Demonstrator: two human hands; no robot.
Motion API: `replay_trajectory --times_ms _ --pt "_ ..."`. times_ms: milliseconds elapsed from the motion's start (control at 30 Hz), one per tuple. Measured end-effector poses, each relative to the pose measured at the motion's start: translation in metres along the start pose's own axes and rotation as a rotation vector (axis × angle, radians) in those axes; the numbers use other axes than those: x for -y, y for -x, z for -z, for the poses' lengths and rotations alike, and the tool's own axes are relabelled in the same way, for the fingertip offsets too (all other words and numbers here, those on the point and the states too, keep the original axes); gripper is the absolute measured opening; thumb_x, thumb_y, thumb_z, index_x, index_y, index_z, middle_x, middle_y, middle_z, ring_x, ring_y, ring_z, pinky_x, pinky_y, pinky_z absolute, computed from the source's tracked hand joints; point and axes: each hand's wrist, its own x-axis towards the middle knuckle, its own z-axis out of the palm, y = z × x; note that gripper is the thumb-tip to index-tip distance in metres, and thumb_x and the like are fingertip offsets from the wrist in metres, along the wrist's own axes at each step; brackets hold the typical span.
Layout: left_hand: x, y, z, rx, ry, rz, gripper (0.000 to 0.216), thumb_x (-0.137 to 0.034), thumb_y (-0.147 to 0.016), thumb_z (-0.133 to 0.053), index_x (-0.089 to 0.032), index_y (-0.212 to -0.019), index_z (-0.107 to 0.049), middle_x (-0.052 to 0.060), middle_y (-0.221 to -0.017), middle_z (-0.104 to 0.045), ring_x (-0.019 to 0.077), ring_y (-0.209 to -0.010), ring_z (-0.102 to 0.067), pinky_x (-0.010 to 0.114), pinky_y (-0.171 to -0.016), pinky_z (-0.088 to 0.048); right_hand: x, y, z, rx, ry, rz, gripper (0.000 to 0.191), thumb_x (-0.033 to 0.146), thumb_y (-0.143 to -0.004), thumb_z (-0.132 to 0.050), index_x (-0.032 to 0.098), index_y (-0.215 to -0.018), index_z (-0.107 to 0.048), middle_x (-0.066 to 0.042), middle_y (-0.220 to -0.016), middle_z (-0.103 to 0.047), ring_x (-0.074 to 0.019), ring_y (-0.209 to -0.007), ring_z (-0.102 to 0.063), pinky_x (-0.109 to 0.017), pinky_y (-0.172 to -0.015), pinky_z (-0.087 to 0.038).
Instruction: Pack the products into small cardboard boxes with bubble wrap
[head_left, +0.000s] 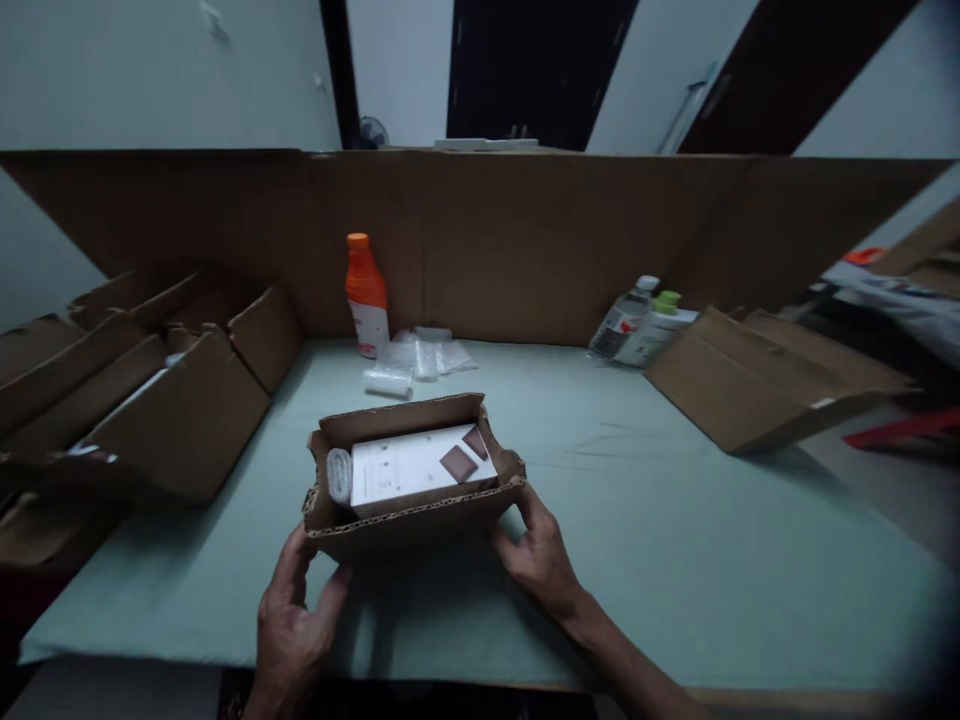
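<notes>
A small open cardboard box [411, 520] sits in front of me on the pale green table [637, 520]. Inside it lie a white card [409, 465] with two brown squares and a small bubble-wrapped roll [339, 475] at its left end. My left hand [294, 620] grips the box's near left corner, thumb and fingers curled against the cardboard. Over at the near right corner, my right hand [538, 555] holds the box wall with bent fingers.
An orange bottle [366, 295] and bubble-wrap pieces [420, 360] stand behind the box. Stacked cardboard boxes [150, 390] fill the left side. Two bottles [637, 320] and a flat carton [757, 390] lie at the right. A cardboard wall [525, 240] closes the back.
</notes>
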Motion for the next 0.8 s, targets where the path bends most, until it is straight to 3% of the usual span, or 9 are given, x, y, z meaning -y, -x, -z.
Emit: replay_trajectory --times_ms 100,200,333,400,500,600,700,800 --pt "0.011 0.004 0.021 -0.038 -0.061 0.029 0.061 -0.051 -0.076 -0.071 -0.021 -0.128 -0.059 0.011 -0.124 -0.068 0.0282 -0.109 -0.068 0.039 -0.094 -0.056 -0.003 -0.004 -0.014 0.104 -0.058 -0.044 0.043 0.025 -0.084 -0.061 0.019 -0.126 -0.060 -0.010 -0.120 -0.069 -0.0266 -0.108 -0.066 -0.038 -0.094 -0.055" --pt "0.025 0.008 0.024 0.014 -0.090 0.036 0.064 -0.054 -0.075 -0.070 -0.020 -0.127 -0.058 0.013 -0.122 -0.068 0.0262 -0.095 -0.072 0.037 -0.082 -0.060 -0.010 -0.003 -0.021 0.180 -0.082 -0.124 0.045 0.027 -0.083 -0.059 0.018 -0.127 -0.059 -0.011 -0.119 -0.070 -0.0268 -0.102 -0.068 -0.039 -0.088 -0.057" --pt "0.042 0.010 0.025 0.080 -0.098 0.104 0.072 -0.057 -0.077 -0.066 -0.020 -0.137 -0.050 0.016 -0.133 -0.062 0.0287 -0.103 -0.071 0.037 -0.080 -0.061 -0.015 -0.010 -0.035 0.245 -0.072 -0.150 0.051 0.029 -0.084 -0.060 0.018 -0.133 -0.056 -0.013 -0.124 -0.068 -0.0275 -0.103 -0.067 -0.038 -0.086 -0.057" --pt "0.046 0.005 0.029 0.053 -0.102 0.113 0.073 -0.057 -0.079 -0.064 -0.021 -0.140 -0.047 0.016 -0.138 -0.059 0.0307 -0.114 -0.066 0.040 -0.088 -0.059 -0.016 -0.025 -0.050 0.287 -0.081 -0.140 0.056 0.030 -0.082 -0.063 0.018 -0.136 -0.054 -0.013 -0.124 -0.068 -0.0280 -0.104 -0.067 -0.039 -0.088 -0.056" --pt "0.049 -0.012 0.036 -0.032 -0.096 0.081 0.075 -0.056 -0.079 -0.063 -0.020 -0.143 -0.044 0.016 -0.141 -0.056 0.0330 -0.127 -0.057 0.048 -0.104 -0.051 -0.021 -0.059 -0.087 0.354 -0.091 -0.083 0.062 0.029 -0.081 -0.065 0.018 -0.140 -0.049 -0.012 -0.125 -0.067 -0.0289 -0.109 -0.064 -0.043 -0.095 -0.054" --pt "0.052 -0.033 0.036 -0.098 -0.066 0.059 0.081 -0.052 -0.079 -0.062 -0.019 -0.148 -0.038 0.017 -0.142 -0.054 0.0341 -0.132 -0.053 0.051 -0.108 -0.047 -0.029 -0.093 -0.137 0.306 -0.059 0.002 0.070 0.026 -0.082 -0.063 0.022 -0.147 -0.040 -0.011 -0.134 -0.062 -0.0305 -0.119 -0.059 -0.049 -0.104 -0.049" --pt "0.058 -0.049 0.027 -0.085 -0.043 0.022 0.084 -0.047 -0.079 -0.061 -0.018 -0.152 -0.030 0.018 -0.148 -0.048 0.0339 -0.138 -0.048 0.052 -0.115 -0.040 -0.036 -0.116 -0.191 0.214 -0.046 0.045 0.073 0.021 -0.083 -0.056 0.018 -0.152 -0.033 -0.014 -0.145 -0.052 -0.0327 -0.135 -0.047 -0.054 -0.116 -0.038" --pt "0.065 -0.060 0.013 -0.052 -0.065 -0.022 0.081 -0.042 -0.082 -0.059 -0.017 -0.153 -0.029 0.019 -0.155 -0.040 0.0334 -0.144 -0.041 0.051 -0.117 -0.037 -0.039 -0.127 -0.236 0.212 -0.068 0.068 0.076 0.012 -0.079 -0.050 0.013 -0.153 -0.031 -0.018 -0.152 -0.043 -0.0321 -0.144 -0.037 -0.054 -0.121 -0.031"
